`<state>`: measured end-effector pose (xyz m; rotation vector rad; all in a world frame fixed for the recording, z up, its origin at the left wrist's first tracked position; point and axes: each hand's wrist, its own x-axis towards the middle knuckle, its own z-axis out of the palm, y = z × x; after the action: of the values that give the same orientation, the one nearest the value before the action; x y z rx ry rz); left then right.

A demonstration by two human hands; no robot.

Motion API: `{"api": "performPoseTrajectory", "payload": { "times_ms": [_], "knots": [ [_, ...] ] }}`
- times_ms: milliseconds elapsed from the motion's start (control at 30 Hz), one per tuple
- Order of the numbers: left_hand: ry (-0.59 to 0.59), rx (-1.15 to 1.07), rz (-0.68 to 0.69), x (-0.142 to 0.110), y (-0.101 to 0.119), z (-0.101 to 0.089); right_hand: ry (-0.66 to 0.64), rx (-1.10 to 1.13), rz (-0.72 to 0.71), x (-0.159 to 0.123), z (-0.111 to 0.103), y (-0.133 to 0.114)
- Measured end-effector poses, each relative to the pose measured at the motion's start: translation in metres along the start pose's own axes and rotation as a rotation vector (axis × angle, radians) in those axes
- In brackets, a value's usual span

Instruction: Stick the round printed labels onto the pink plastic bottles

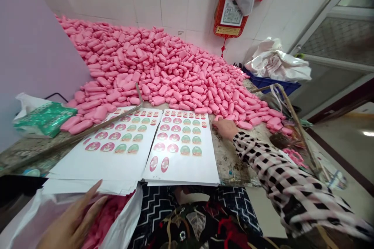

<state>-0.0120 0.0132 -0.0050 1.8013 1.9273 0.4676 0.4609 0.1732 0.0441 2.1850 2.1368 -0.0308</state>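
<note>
My left hand [74, 218] is at the lower left with its fingers stretched out, over an open white bag [128, 210] that has pink contents [108, 214]. At the near edge of a large pile of small pink bottles [163, 66], my right hand [225, 127] has its fingers drawn together. Its fingertips are against one pink bottle [217, 117]; the grip is partly hidden. Between the hands lie two stacks of label sheets, a left stack [87, 165] and a right stack [187, 167], printed with round pink and green stickers.
A bent metal strip [84, 134] crosses the left sheets. At left is a green and white packet [46, 118]. A blue crate [271, 83] with white plastic bags [277, 64] stands back right, near a bent bar [295, 120]. A red calendar [230, 11] hangs on the tiled wall.
</note>
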Motion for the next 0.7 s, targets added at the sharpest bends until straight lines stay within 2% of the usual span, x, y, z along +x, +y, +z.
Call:
{"api": "performPoseTrajectory", "payload": {
  "times_ms": [33, 133, 200, 267, 300, 333, 367, 433, 500, 567, 600, 633, 700],
  "knots": [
    [0.093, -0.015, 0.001, 0.000, 0.014, 0.000, -0.013, -0.004, -0.020, 0.001, -0.001, 0.000],
    [0.083, -0.091, 0.168, 0.005, 0.058, 0.001, -0.005, -0.013, -0.048, -0.002, -0.008, 0.004],
    [0.091, -0.164, 0.250, 0.009, 0.085, 0.004, 0.079, 0.042, -0.027, -0.012, -0.018, 0.005],
    [0.073, -0.289, 0.291, 0.012, 0.110, 0.007, 0.191, 0.272, -0.023, -0.031, -0.032, -0.001],
    [0.036, -0.369, 0.292, 0.014, 0.121, 0.009, 0.192, 0.456, -0.070, -0.042, -0.039, -0.008],
    [-0.025, -0.467, 0.280, 0.015, 0.133, 0.010, 0.111, 0.666, -0.166, -0.055, -0.046, -0.017],
    [-0.115, -0.591, 0.258, 0.015, 0.144, 0.013, -0.029, 0.852, -0.277, -0.068, -0.053, -0.028],
    [-0.404, -0.891, 0.205, 0.015, 0.162, 0.018, -0.338, 1.110, -0.462, -0.093, -0.063, -0.053],
    [-0.760, -1.130, 0.134, 0.013, 0.174, 0.025, -0.539, 1.235, -0.563, -0.111, -0.065, -0.079],
    [-1.047, -1.231, 0.037, 0.008, 0.177, 0.033, -0.653, 1.282, -0.617, -0.119, -0.059, -0.099],
    [-1.115, -1.246, -0.019, 0.006, 0.176, 0.036, -0.670, 1.296, -0.616, -0.120, -0.053, -0.106],
    [-1.120, -1.254, -0.071, 0.004, 0.172, 0.038, -0.653, 1.306, -0.593, -0.118, -0.045, -0.112],
    [-0.959, -1.242, -0.145, 0.001, 0.162, 0.040, -0.521, 1.311, -0.488, -0.112, -0.024, -0.121]
  ]
}}
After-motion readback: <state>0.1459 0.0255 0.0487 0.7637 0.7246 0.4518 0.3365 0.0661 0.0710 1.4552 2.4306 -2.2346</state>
